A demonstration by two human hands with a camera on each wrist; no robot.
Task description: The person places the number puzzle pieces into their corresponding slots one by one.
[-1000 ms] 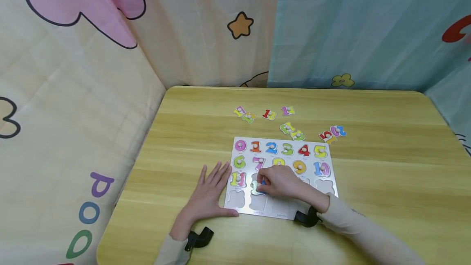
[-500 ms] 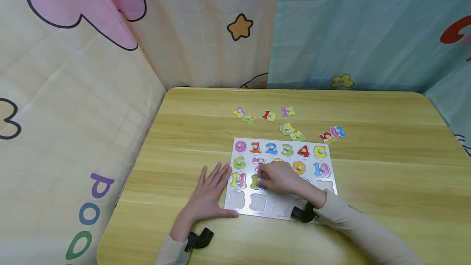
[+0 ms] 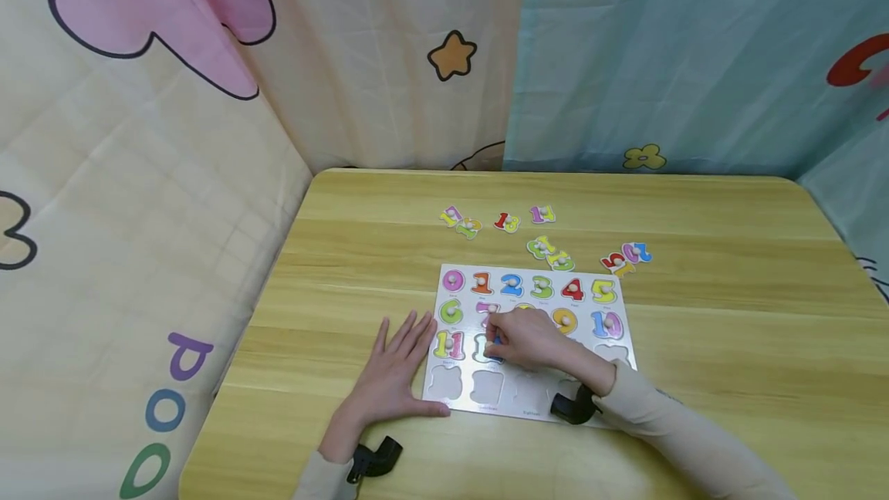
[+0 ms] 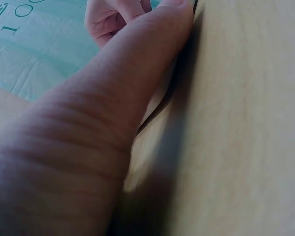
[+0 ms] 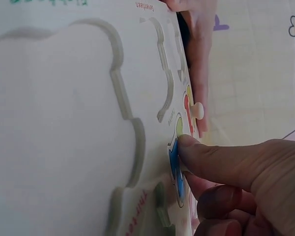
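A white number board (image 3: 507,402) lies near the table's front, with pieces 0 to 7, 9, 10 and 11 seen in its recesses. My left hand (image 3: 391,376) lies spread at the board's left edge, thumb at the lower left corner. Over the third row, my right hand (image 3: 531,339) pinches the 12 piece (image 3: 481,348), just right of the 11 piece (image 3: 448,344). In the right wrist view the thumb and a finger of my right hand (image 5: 236,182) are at the green and blue 12 piece (image 5: 174,164), at its recess; whether it is fully seated I cannot tell.
Several loose number pieces lie behind the board: a 13 (image 3: 507,222), a 14 (image 3: 542,214), a 17 (image 3: 451,216), and a cluster at the right including a 20 (image 3: 637,252). Printed curtains (image 3: 417,99) stand behind the table (image 3: 729,292).
The right hand has shifted very slightly, and the 12 piece has tilted a little under its fingers. The left hand has stayed at the board's edge.
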